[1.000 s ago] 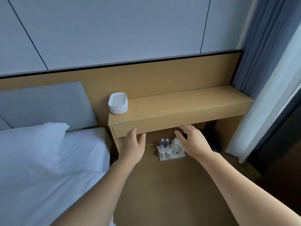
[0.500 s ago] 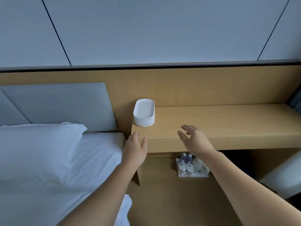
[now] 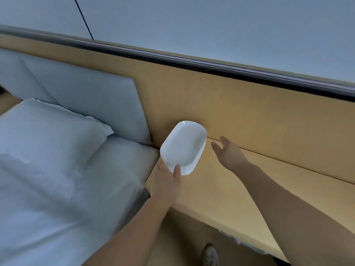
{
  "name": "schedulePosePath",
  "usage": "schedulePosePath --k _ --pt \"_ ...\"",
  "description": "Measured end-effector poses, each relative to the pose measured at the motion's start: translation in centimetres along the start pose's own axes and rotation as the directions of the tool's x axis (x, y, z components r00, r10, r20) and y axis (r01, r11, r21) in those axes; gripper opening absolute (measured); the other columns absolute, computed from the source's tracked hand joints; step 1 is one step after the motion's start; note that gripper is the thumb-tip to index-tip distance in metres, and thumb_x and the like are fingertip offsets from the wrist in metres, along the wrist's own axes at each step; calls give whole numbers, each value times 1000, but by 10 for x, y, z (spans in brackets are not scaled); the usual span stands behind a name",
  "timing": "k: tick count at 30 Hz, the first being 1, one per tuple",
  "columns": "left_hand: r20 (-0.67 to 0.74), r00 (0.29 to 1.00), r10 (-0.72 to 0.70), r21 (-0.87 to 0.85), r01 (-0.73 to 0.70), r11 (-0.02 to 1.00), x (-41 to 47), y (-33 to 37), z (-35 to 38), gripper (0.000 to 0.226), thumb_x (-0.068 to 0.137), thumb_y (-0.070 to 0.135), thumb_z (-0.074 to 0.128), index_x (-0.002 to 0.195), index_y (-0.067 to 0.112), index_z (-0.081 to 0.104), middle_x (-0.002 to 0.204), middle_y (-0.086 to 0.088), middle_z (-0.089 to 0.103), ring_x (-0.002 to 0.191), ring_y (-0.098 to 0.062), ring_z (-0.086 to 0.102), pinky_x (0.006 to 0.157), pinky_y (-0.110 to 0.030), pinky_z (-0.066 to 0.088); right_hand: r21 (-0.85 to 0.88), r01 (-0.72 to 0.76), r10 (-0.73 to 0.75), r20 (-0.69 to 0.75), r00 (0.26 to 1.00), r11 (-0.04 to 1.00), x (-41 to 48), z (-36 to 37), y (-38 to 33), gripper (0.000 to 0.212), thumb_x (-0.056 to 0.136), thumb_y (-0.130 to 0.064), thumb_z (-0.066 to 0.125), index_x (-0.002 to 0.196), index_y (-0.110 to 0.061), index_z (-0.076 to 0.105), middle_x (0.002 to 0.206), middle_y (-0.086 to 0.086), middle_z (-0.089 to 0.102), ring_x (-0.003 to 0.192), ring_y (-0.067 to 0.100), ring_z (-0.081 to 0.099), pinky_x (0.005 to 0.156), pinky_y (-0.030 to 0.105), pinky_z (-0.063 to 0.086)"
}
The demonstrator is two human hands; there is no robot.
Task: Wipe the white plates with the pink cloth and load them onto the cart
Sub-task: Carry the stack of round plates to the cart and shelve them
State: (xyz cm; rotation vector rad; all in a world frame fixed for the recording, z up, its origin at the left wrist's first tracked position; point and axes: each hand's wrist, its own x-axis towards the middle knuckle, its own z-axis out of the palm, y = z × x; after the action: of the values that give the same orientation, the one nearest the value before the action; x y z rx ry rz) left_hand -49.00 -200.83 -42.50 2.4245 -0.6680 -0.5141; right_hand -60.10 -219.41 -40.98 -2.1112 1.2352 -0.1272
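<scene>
A stack of white oval plates (image 3: 183,145) stands at the left end of the wooden shelf (image 3: 240,189), against the wooden back panel. My left hand (image 3: 167,181) grips the stack's near end: the thumb lies on the rim, and the fingers are hidden behind the stack's left side. My right hand (image 3: 228,153) hovers just right of the stack with its fingers spread, holding nothing and not touching the plates. No pink cloth and no cart are in view.
A bed with white sheets (image 3: 48,189) and a pillow (image 3: 48,131) lies left of the shelf, under a grey padded headboard (image 3: 92,104). Below the shelf I see the floor, my shoe (image 3: 211,256) and the edge of a tray (image 3: 247,244).
I have moved closer and the view has tilted. My left hand rose from below the shelf's front edge to the stack of plates. My right hand moved in beside the stack.
</scene>
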Motion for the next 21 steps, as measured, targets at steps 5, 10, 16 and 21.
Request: schedulePosePath --k 5,10,16,21 --pt "-9 993 -121 2 121 993 27 19 24 76 99 55 27 154 10 2 156 -5 26 132 -26 44 102 -35 41 6 6 -7 151 989 1000 68 13 0 37 101 -45 38 101 -8 41 71 -3 42 65 17 44 52 27 28" --pt "4 978 -210 -109 209 972 41 20 40 76 99 50 32 153 16 -11 160 -1 12 130 -29 45 99 -39 43 96 -29 7 217 976 995 109 29 -5 54 99 -50 41 133 -8 44 107 2 55 93 21 55 73 30 36" --pt "50 979 -198 -169 203 964 44 12 41 76 101 45 33 151 18 -16 161 4 2 129 -31 45 100 -40 41 195 -66 30 182 983 979 121 47 -10 55 97 -52 44 128 -7 48 107 1 54 94 21 51 75 31 36" --pt "85 989 -124 -130 135 982 52 -5 30 73 102 37 34 152 15 -14 162 0 3 136 -27 37 105 -36 35 240 -82 48 142 989 967 99 49 -4 50 96 -53 45 119 -9 49 96 0 56 75 12 53 57 27 35"
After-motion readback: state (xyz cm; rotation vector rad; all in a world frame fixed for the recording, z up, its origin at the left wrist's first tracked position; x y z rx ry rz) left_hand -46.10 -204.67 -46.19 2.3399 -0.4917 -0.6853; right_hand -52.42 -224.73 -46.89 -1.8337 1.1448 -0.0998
